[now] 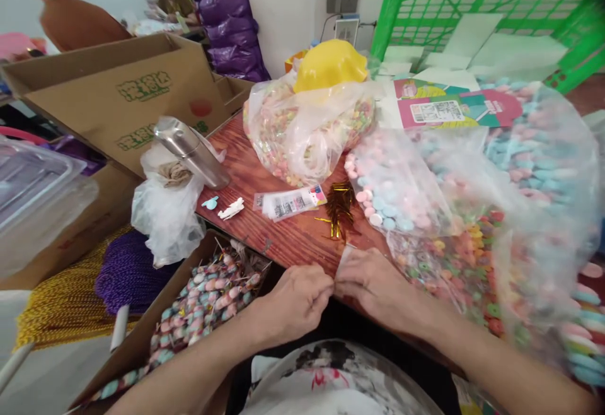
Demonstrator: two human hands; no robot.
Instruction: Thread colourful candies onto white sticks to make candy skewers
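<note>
L hand (300, 295) & R hand (371, 279) clenched, contents unclear; many candy skewers (203, 298) apparently done, 8 o'clock; bagged candy (534, 172) unskewered, approx. 2.

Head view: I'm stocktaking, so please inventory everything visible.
Table: one, red-brown, centre
Flask: one, silver, table's left
Bowl-like thing: one, yellow, upper centre
Filled bags: several, clear, centre and right
Labels: several, whitish, table
Tinsel strips: bunch, gold, beside labels
Scraps: two, blue and white, near flask
Printed card: one, multicoloured, right
Crate: one, green, upper right
Sacks: stack, purple, back
Cartons: several, brown, left
Strung pieces: many, pastel, lower left
Cord bundles: two, gold and purple, left
Crumpled bag: one, whitish, left
People: two, upper left
Left hand: one, centre
Right hand: one, centre
</note>
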